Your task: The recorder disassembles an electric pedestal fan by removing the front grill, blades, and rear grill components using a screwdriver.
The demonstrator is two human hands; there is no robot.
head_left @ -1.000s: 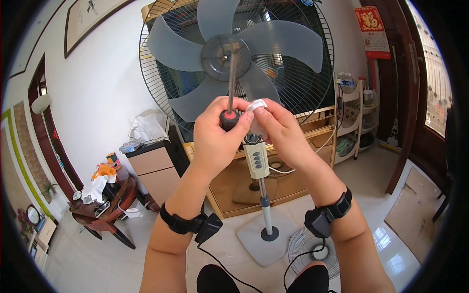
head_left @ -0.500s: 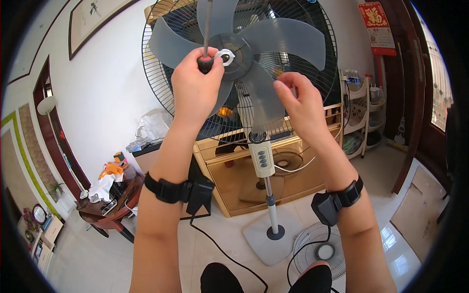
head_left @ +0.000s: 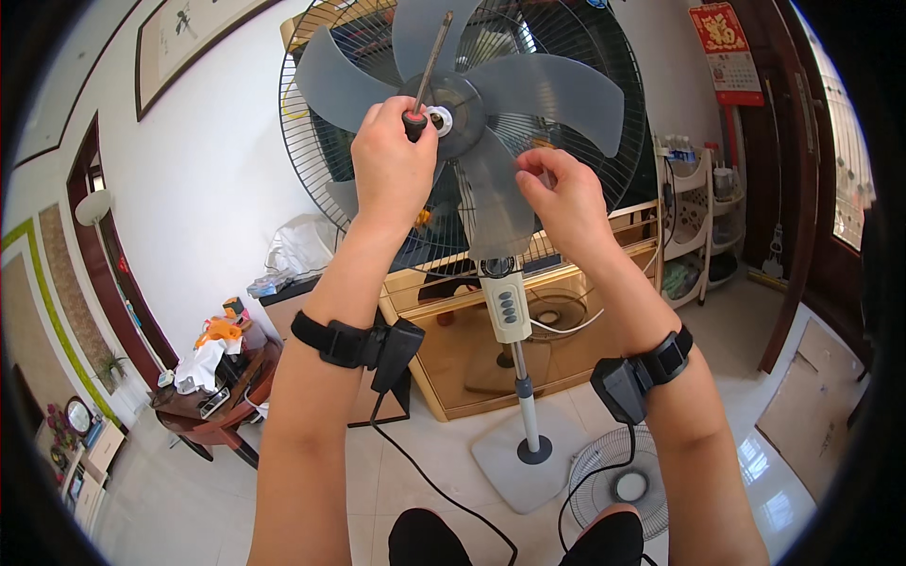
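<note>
My left hand (head_left: 392, 174) is closed round a screwdriver (head_left: 433, 61) with a black and red handle, its metal shaft slanting upward. At its fingertips a white plastic ring-shaped nut (head_left: 445, 117) lies in front of the fan's hub; whether it is held or seated cannot be told. Grey translucent fan blades (head_left: 552, 90) spread from the hub (head_left: 469, 115). Beside the lower blade (head_left: 500, 203), my right hand (head_left: 571, 200) is raised with thumb and fingers curled together. What they hold, if anything, is hidden. The fan's wire rear guard (head_left: 307, 160) stands behind the blades.
The fan's control box (head_left: 508, 307) and pole rise from a pale square base (head_left: 519, 472). A round wire front guard (head_left: 590, 472) lies on the floor by my feet. Behind stands a gold-framed glass cabinet (head_left: 453, 377); a cluttered wooden table (head_left: 250, 382) is left, a shelf rack (head_left: 694, 222) right.
My left hand has shifted slightly right and down, and the screwdriver now leans right. My right hand has moved a little left, its thumb and fingers closer together.
</note>
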